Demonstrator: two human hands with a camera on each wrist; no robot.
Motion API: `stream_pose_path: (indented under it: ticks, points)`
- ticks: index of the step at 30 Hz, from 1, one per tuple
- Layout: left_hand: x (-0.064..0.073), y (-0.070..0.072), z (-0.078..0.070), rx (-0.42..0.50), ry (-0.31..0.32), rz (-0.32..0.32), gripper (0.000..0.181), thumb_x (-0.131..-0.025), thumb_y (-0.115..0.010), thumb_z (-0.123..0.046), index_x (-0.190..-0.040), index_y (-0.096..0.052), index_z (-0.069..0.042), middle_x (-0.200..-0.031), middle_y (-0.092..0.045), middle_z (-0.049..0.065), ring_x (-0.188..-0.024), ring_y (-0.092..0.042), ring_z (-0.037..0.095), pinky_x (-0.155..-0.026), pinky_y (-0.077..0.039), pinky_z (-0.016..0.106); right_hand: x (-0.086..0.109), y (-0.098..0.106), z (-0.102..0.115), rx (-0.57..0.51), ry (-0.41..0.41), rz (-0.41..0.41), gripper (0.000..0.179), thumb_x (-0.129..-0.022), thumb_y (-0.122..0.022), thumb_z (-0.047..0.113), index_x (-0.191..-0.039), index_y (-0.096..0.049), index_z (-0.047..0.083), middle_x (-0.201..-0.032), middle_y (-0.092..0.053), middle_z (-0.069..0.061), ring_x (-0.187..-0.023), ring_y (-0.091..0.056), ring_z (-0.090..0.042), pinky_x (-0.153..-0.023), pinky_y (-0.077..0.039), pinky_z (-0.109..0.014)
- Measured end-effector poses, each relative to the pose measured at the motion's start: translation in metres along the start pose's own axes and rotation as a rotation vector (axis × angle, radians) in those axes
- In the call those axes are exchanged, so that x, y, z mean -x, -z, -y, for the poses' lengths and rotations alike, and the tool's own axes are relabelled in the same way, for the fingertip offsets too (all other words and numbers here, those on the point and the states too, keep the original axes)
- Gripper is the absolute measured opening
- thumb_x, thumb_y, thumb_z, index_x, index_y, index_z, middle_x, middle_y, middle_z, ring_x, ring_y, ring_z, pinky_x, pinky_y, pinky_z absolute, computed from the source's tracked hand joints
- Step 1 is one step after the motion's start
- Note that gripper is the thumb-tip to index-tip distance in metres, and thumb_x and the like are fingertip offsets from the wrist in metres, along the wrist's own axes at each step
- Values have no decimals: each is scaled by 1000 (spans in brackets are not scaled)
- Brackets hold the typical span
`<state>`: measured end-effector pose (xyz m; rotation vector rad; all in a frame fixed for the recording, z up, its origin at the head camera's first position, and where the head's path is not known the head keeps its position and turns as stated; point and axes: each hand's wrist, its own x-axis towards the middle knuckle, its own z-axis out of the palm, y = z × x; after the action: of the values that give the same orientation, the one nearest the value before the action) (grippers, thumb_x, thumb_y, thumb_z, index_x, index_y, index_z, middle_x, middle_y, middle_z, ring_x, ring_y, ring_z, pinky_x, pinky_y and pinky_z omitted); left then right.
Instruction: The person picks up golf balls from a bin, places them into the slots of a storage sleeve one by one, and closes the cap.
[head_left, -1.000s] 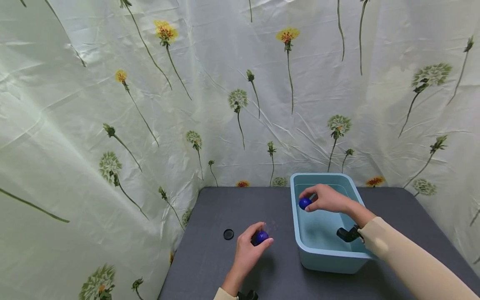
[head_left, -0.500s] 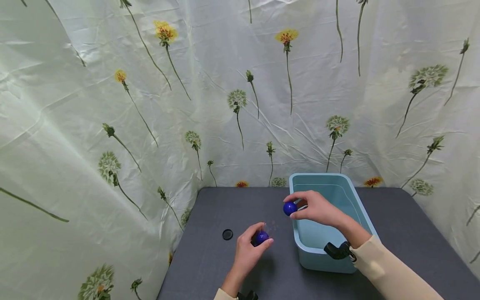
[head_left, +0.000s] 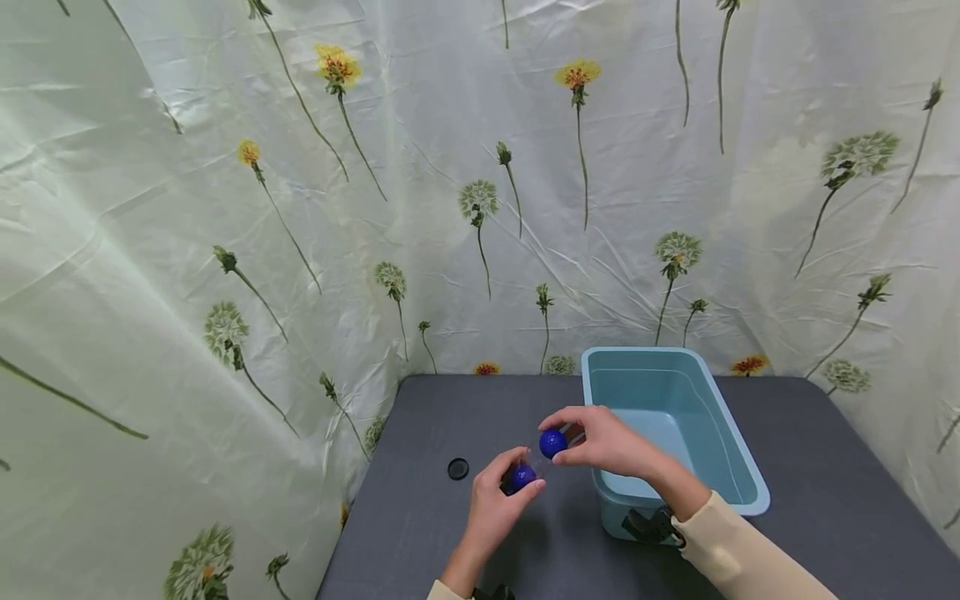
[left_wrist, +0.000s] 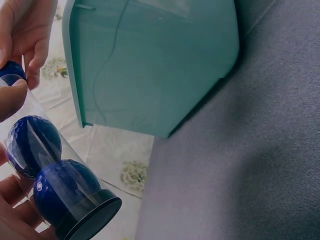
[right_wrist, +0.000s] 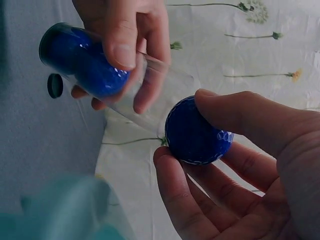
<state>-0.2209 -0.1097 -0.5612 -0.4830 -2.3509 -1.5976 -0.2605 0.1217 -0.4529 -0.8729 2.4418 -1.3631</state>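
My left hand (head_left: 495, 493) grips a clear plastic tube (right_wrist: 175, 85), tilted, with its closed dark end low. Two dimpled blue golf balls (left_wrist: 67, 192) sit inside, toward that end, as the left wrist view shows. Between thumb and fingers, my right hand (head_left: 611, 443) pinches another blue golf ball (right_wrist: 192, 135). It is right at the tube's open upper mouth; whether it touches the rim I cannot tell. On the table, left of my left hand, lies a round black cap (head_left: 457, 468).
A light blue plastic bin (head_left: 723, 417) stands on the right side of the dark grey table (head_left: 420, 533), its near left part behind my right hand and wrist. White flower-printed curtain (head_left: 450, 275) hangs behind and along the left.
My right hand has carried its golf ball from over the bin leftward and down to the tube's mouth. The left hand and tube have stayed nearly still.
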Motion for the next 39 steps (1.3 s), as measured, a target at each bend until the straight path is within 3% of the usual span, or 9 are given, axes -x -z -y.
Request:
stream_pose_path:
  ticks: [5, 11, 20, 30, 39]
  points:
    - [2, 3, 2, 8, -14, -11, 47, -86, -80, -40, -126, -66, -20, -115, -68, -1, -99, -65, 15, -86, -55, 39, -5, -11, 1, 14, 25, -3, 39, -87, -81, 18, -124, -68, 17, -112, -67, 2, -93, -67, -21, -72, -57, -29]
    - [8, 12, 5, -11, 28, -47, 45, -85, -81, -41, -124, -65, -26, -116, -68, -6, -100, -65, 14, -87, -54, 37, -12, -22, 1, 35, 91, -15, 37, -88, -80, 18, -123, -69, 20, -116, -67, 3, -96, -68, -19, -75, -56, -28]
    - [25, 32, 13, -50, 76, -163, 46, -84, -84, -36, -125, -66, -25, -115, -69, -4, -101, -65, 14, -87, -54, 39, -27, -41, 10, 71, 140, -50, 30, -92, -76, 20, -122, -69, 21, -112, -66, 9, -94, -66, -12, -79, -56, -28]
    - [46, 63, 15, -78, 166, -287, 49, -81, -84, -42, -124, -65, -29, -113, -69, -6, -99, -66, 13, -85, -54, 42, -48, -80, 14, 112, 126, -86, 30, -92, -76, 17, -121, -69, 20, -111, -67, 7, -92, -65, -11, -73, -54, -26]
    - [52, 71, 9, -79, 197, -326, 48, -79, -88, -31, -123, -66, -26, -112, -69, -7, -99, -66, 13, -86, -53, 40, -71, -108, -15, 60, 58, -127, 28, -93, -75, 23, -120, -70, 18, -110, -69, 3, -92, -66, -15, -72, -55, -28]
